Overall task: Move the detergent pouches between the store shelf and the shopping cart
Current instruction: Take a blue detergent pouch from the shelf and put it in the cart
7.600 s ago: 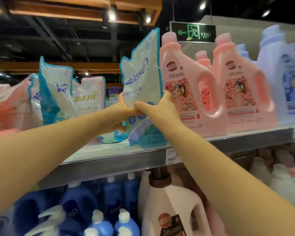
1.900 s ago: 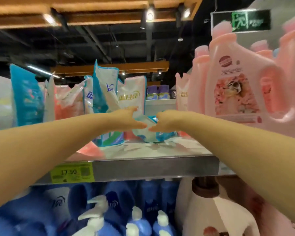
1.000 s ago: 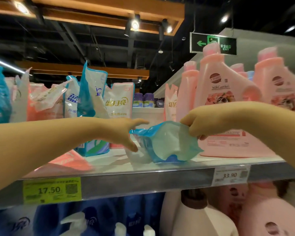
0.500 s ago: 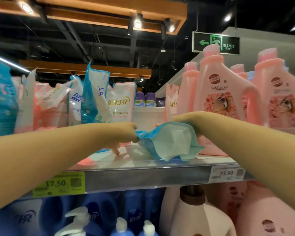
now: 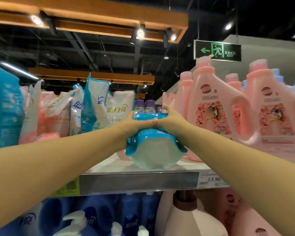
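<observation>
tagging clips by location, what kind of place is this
Most likely a supermarket's laundry aisle: a metal shelf with a 33.90 price tag, rows of pink detergent jugs, and standing detergent pouches.

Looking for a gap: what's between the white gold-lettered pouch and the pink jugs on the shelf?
Head view: the blue pouch, gripped by left hand and right hand, is there; purple-capped cans stand behind.

Head camera faces the shelf [image 5: 138, 183] squarely, within arm's reach.
</observation>
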`<state>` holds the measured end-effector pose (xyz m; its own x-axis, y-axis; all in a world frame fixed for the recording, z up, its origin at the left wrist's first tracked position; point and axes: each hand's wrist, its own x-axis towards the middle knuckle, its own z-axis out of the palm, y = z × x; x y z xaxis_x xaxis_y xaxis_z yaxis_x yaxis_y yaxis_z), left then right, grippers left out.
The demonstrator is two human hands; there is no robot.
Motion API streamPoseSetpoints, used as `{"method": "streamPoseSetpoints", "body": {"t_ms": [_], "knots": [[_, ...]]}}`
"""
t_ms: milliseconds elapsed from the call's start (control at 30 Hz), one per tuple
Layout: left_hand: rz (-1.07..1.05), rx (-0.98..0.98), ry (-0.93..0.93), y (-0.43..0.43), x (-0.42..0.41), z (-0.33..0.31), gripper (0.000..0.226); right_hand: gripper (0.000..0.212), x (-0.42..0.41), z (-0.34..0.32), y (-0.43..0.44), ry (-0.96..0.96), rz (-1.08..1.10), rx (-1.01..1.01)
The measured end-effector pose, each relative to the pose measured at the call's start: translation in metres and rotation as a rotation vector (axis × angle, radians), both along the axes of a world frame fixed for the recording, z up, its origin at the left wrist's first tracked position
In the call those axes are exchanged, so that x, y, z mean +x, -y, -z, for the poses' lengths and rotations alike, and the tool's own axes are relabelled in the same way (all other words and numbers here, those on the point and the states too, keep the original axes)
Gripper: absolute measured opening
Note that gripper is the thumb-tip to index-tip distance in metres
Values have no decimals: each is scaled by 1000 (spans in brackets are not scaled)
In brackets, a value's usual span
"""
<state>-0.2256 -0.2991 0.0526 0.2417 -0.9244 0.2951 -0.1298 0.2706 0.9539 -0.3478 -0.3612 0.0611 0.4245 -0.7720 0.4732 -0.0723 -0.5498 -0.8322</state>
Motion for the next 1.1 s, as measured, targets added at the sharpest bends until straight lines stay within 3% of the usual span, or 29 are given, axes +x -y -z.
{"method": "streamPoseSetpoints", "body": {"t_ms": [100, 200, 333, 467, 533, 633, 767, 967, 1100], "knots": [[37, -231, -2, 2, 2, -4, 64, 94, -3, 5, -5, 192, -34, -203], [52, -338, -33, 8, 5, -7, 76, 103, 2, 16, -5, 279, -10, -337], [34, -330, -33, 3, 1, -13, 70, 118, -1, 18, -4, 350, -111, -164], [79, -125, 67, -3, -3, 2, 68, 109, -12, 24, -4, 147, -167, -29], [35, -118, 77, -6, -8, 10, 69, 101, -13, 31, -3, 127, -163, -19], [-92, -218, 120, -6, -13, 16, 67, 99, -9, 36, -2, 219, -136, -53], [-198, -388, 78, -14, -20, 16, 31, 89, -10, 35, -14, 316, -144, -172], [-213, -570, 251, -61, -41, -18, 56, 85, -36, 10, -65, 450, -92, -288], [-188, -633, 285, -106, -70, -29, 57, 84, -69, -1, -115, 460, -26, -370]]}}
